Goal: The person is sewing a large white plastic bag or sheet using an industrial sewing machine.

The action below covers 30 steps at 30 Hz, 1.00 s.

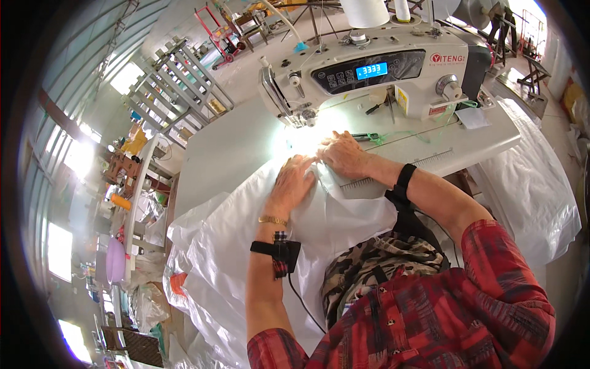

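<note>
A large white plastic-like sheet [246, 215] spreads over the table's near edge and down across my lap. My left hand [292, 182] lies on it, palm down with the fingers stretched forward, just short of the needle area. Close beside it, my right hand [345, 155] bends its fingers down and pinches the sheet's edge. Both hands are under the head of a white sewing machine [301, 115], where the lamp's glare washes out the fingertips, needle and presser foot. Dark-handled thread snips [367, 136] lie just right of my right hand.
The pale sewing table [215, 142] carries a printed ruler strip [409, 163], green thread [418, 132] and a small screwdriver [373, 109]. White thread cones [364, 11] stand above the machine. More white sheeting [528, 184] hangs at the right. A metal rack [178, 86] is at the far left.
</note>
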Available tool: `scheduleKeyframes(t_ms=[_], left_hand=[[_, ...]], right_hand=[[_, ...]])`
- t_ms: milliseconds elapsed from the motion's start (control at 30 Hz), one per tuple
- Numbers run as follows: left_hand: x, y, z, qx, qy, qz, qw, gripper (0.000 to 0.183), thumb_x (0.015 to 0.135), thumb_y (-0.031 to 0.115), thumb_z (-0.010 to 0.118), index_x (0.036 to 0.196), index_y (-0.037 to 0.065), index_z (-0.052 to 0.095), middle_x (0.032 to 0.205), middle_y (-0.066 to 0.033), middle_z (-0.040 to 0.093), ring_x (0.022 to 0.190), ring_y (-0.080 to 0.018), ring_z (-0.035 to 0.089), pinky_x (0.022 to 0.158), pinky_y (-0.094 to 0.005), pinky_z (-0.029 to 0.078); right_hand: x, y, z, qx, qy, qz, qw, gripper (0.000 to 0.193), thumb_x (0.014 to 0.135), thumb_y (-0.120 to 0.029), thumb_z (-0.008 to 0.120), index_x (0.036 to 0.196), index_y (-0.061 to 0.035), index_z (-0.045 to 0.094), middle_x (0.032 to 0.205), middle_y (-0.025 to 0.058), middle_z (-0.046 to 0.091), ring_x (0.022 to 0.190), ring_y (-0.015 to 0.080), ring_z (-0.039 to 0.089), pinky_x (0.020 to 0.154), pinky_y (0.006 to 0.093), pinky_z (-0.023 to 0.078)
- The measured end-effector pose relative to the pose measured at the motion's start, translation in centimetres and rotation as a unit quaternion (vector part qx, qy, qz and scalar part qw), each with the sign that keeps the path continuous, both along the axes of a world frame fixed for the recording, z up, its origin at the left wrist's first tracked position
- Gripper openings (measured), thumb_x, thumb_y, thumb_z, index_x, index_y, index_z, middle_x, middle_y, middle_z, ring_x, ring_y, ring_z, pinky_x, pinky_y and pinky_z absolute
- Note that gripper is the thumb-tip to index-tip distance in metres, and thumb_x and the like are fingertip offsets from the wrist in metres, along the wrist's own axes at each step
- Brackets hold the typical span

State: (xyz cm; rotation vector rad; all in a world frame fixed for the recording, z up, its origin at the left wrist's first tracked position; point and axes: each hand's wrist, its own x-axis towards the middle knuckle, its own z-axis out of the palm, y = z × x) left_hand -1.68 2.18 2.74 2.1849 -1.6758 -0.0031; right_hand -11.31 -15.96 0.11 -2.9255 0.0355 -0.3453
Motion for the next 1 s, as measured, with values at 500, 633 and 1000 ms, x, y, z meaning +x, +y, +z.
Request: scheduleKeyframes(t_ms=[500, 633, 1000], left_hand=[[-3.8, -2.8, -1.9, -0.103, 0.032, 0.162, 0.981, 0.032, 0.084, 0.028, 0.062, 0.102, 0.002, 0.063, 0.101, -0.0195, 0.064, 0.1, -0.0365, 0.06, 0.091, -0.0431, 0.045], [-4.0, -1.4, -2.6, -0.133, 0.003, 0.164, 0.978, 0.035, 0.082, 0.026, 0.063, 0.107, 0.003, 0.058, 0.102, -0.0177, 0.061, 0.104, -0.0349, 0.056, 0.095, -0.046, 0.04], [-1.8, -2.5, -3.4, -0.119, -0.026, 0.124, 0.985, 0.024, 0.084, 0.02, 0.06, 0.1, 0.002, 0.058, 0.097, -0.0174, 0.062, 0.098, -0.0346, 0.057, 0.092, -0.0444, 0.039]], right_hand=[[0.2, -0.1, -0.9, 0.012, -0.082, 0.004, 0.997, 0.024, 0.09, -0.024, 0.051, 0.105, -0.0137, 0.067, 0.125, 0.0096, 0.061, 0.12, 0.0364, 0.051, 0.093, 0.0535, 0.04], [1.3, 0.1, -2.1, -0.067, -0.142, 0.013, 0.987, 0.024, 0.086, -0.022, 0.055, 0.104, -0.0124, 0.067, 0.123, 0.0083, 0.061, 0.112, 0.0346, 0.054, 0.087, 0.0485, 0.041], [2.3, -0.6, -2.0, -0.048, -0.171, 0.038, 0.983, 0.013, 0.08, -0.017, 0.058, 0.089, -0.0097, 0.065, 0.105, 0.0125, 0.059, 0.103, 0.0302, 0.055, 0.082, 0.0459, 0.043]])
